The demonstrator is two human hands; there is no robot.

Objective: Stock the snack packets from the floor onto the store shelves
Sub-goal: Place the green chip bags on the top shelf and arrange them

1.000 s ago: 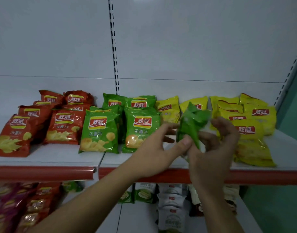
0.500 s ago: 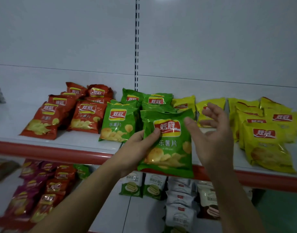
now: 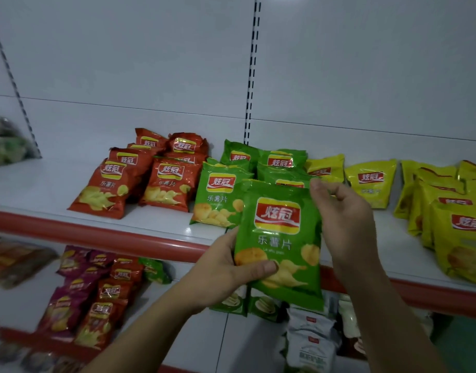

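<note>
Green packet (image 3: 278, 243) now in right hand (image 3: 344, 224) too

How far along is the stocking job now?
Done: red packets, green packets and yellow packets lie grouped on the upper shelf. In hand: the left hand grips one green packet; the right hand is at its top corner. Left: setting it down; floor stock is out of view.

left hand (image 3: 226, 267) grips the green packet (image 3: 280, 238) near its lower edge, thumb across the front; right hand (image 3: 344, 219), fingers curled, sits at its upper corner.
</note>
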